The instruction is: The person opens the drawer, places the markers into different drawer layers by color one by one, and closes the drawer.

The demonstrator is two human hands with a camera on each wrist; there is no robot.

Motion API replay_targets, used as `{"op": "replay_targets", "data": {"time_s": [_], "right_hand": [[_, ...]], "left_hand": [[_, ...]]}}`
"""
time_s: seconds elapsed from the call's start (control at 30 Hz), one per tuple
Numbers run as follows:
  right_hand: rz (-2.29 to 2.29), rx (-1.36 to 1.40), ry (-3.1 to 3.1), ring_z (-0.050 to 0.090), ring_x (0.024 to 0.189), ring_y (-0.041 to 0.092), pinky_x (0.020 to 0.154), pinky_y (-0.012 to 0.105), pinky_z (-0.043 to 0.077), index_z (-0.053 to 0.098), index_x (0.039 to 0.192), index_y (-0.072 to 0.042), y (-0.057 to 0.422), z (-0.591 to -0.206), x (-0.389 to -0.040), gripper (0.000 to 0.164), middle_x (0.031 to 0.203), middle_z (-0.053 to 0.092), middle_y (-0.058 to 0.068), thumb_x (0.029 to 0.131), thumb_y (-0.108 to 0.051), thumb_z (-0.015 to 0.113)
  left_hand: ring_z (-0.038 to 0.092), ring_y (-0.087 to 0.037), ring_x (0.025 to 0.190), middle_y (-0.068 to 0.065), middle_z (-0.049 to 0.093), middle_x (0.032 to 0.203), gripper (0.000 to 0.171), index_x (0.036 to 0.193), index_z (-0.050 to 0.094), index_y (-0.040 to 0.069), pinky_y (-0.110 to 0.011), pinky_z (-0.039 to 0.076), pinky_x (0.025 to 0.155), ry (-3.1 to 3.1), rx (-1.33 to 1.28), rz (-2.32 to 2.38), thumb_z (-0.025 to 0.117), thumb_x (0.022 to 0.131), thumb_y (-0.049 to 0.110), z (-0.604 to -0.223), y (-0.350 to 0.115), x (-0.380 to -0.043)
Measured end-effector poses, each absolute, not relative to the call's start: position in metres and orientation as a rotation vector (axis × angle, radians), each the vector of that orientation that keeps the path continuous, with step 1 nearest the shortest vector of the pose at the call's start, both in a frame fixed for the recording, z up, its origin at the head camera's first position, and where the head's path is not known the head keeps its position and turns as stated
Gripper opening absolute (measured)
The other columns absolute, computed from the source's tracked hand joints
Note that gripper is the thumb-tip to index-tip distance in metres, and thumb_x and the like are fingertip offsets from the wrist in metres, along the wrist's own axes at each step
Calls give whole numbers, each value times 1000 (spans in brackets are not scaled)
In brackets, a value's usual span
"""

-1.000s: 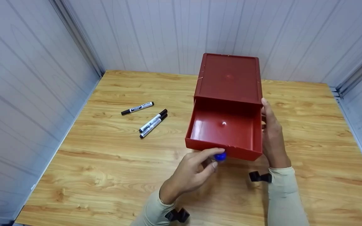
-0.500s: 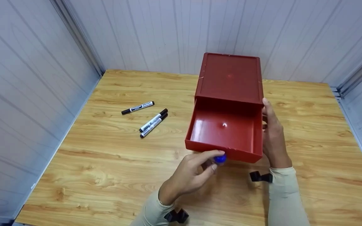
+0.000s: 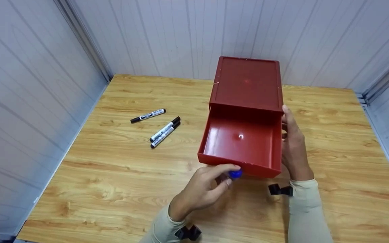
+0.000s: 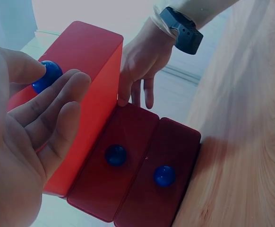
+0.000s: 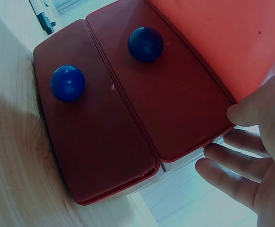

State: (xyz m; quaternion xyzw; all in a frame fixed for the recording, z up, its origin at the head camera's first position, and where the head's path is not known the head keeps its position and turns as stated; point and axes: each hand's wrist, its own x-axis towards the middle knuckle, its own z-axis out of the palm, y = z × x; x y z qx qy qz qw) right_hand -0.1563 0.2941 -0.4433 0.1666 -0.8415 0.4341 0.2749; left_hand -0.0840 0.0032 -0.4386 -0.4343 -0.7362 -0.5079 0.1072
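A red plastic drawer cabinet (image 3: pixel 247 86) stands on the table with its top drawer (image 3: pixel 240 148) pulled out; nothing lies inside the drawer. My left hand (image 3: pixel 201 189) pinches the round blue knob (image 3: pixel 235 174) on that drawer's front. Along the cabinet's right side rests my right hand (image 3: pixel 295 150). In the right wrist view the thumb of this hand (image 5: pixel 270 142) touches the front edge, while its fairly straight fingers lie beside the side wall. Below the pulled drawer are two closed drawers, whose blue knobs show in the left wrist view, one upper (image 4: pixel 115 155) and one lower (image 4: pixel 164 176).
Left of the cabinet, two black-and-white markers (image 3: pixel 165 132) lie side by side, with a third marker (image 3: pixel 148 115) behind them. Pale panel walls (image 3: pixel 167 37) enclose the wooden table (image 3: pixel 113 182) at the back and both sides.
The top drawer has slid slightly farther out toward me, and my left hand has moved back with its knob. My right hand and the markers stay nearly where they were.
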Motion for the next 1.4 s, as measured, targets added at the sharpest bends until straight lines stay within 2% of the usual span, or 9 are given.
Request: {"op": "replay_targets", "data": {"time_s": [0.2, 0.27, 0.5, 0.73, 1.0, 1.13, 1.2, 1.3, 1.4], "right_hand": [[1168, 452, -2250, 62, 110, 30, 79, 16, 50, 28, 157, -14, 294, -443, -156, 82, 132, 58, 12, 89, 2, 71], [1170, 450, -2249, 62, 110, 31, 79, 16, 50, 28, 157, -13, 294, -444, -157, 83, 133, 58, 12, 89, 2, 72], [1176, 428, -2263, 61, 113, 32, 80, 15, 48, 28, 158, -15, 294, -445, -158, 85, 135, 57, 10, 87, 5, 72], [1170, 439, -2252, 63, 110, 32, 79, 15, 49, 29, 157, -13, 293, -445, -158, 83, 133, 58, 13, 88, 4, 71], [1130, 485, -2247, 63, 110, 29, 80, 15, 50, 26, 158, -13, 294, -443, -159, 85, 133, 58, 11, 88, 5, 71], [995, 566, -2201, 64, 105, 28, 83, 18, 51, 21, 159, -9, 294, -443, -159, 86, 130, 58, 16, 89, 9, 68], [947, 597, -2185, 63, 106, 28, 85, 21, 52, 21, 159, -8, 294, -442, -160, 84, 135, 56, 17, 90, 10, 66], [942, 614, -2199, 61, 111, 27, 87, 25, 53, 24, 158, -8, 294, -440, -159, 83, 139, 53, 16, 89, 10, 67], [955, 594, -2235, 61, 110, 25, 86, 21, 52, 29, 156, -7, 295, -437, -158, 83, 135, 55, 17, 86, 10, 70]], "left_hand": [[64, -4, 103, -3, 71, 116, 39, 131, 63, 9, -22, 52, 87, -2128, -1326, -1463, 62, 93, 1, -441, 1, -87], [65, -5, 105, -4, 70, 118, 39, 131, 64, 8, -23, 52, 89, -2108, -1339, -1433, 62, 93, 0, -441, -1, -88], [69, -8, 80, -8, 74, 96, 33, 123, 67, 0, -16, 53, 71, -2002, -1337, -1459, 61, 91, -8, -442, -10, -93], [68, -11, 75, -5, 73, 88, 24, 107, 74, 2, -18, 54, 64, -2031, -1277, -1554, 58, 92, -9, -448, -26, -97], [61, -14, 54, -6, 71, 77, 27, 93, 71, 1, -22, 51, 49, -2065, -1124, -1745, 52, 86, -16, -459, -48, -104], [59, -19, 50, -9, 69, 73, 25, 92, 69, -1, -24, 50, 47, -2056, -1050, -1817, 52, 85, -18, -466, -54, -108], [59, -21, 50, -10, 69, 72, 24, 92, 68, -2, -25, 49, 46, -2056, -1012, -1828, 52, 86, -18, -469, -55, -109], [59, -22, 49, -10, 68, 70, 25, 92, 68, -3, -25, 49, 46, -2048, -968, -1834, 51, 85, -20, -472, -56, -109], [58, -23, 49, -10, 68, 68, 25, 90, 67, -4, -24, 49, 46, -2044, -945, -1836, 50, 84, -22, -474, -57, -111]]}}
